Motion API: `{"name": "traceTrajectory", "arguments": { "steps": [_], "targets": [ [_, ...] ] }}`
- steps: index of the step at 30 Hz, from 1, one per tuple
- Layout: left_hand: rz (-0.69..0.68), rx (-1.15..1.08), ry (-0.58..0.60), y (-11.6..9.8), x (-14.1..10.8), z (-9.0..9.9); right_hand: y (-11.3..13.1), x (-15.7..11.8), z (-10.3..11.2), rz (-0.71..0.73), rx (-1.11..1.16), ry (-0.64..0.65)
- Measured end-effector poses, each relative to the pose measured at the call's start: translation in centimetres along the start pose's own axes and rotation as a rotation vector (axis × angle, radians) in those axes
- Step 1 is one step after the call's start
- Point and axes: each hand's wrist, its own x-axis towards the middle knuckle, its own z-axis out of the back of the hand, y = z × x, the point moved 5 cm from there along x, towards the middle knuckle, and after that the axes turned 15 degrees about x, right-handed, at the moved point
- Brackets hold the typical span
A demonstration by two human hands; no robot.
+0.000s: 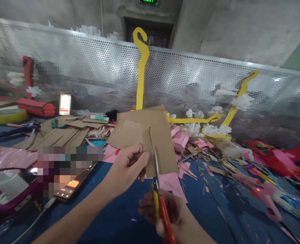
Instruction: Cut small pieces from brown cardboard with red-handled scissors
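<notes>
A sheet of brown cardboard [162,135] is held up over the table, with a cut running up from its lower edge. My left hand [131,162] pinches it at the lower left, thumb on the near face. Scissors [156,173] with red and yellow handles are gripped in my right hand [168,211], their blades in the cut and pointing away from me. Part of the right fingers is hidden behind the handles. Pink paper [174,184] lies on the table under the cardboard.
A yellow hook-topped upright [140,74] stands behind the cardboard. On the right lie a pink glue gun [261,193] and paper scraps. To the left are a phone [75,184] with a cable, cardboard strips [60,135] and a tape roll [7,116]. A perforated metal panel [101,74] closes the back.
</notes>
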Motion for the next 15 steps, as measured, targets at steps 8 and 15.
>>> {"name": "traceTrajectory", "arguments": {
  "steps": [8,15],
  "targets": [
    [-0.023,-0.049,0.040,-0.1,-0.6,-0.9,1.3,-1.0,-0.2,0.118,-0.093,0.024],
    [-0.022,-0.080,0.021,0.1,-0.6,-0.6,0.3,-0.5,0.1,-0.015,0.078,0.105]
  ]
}}
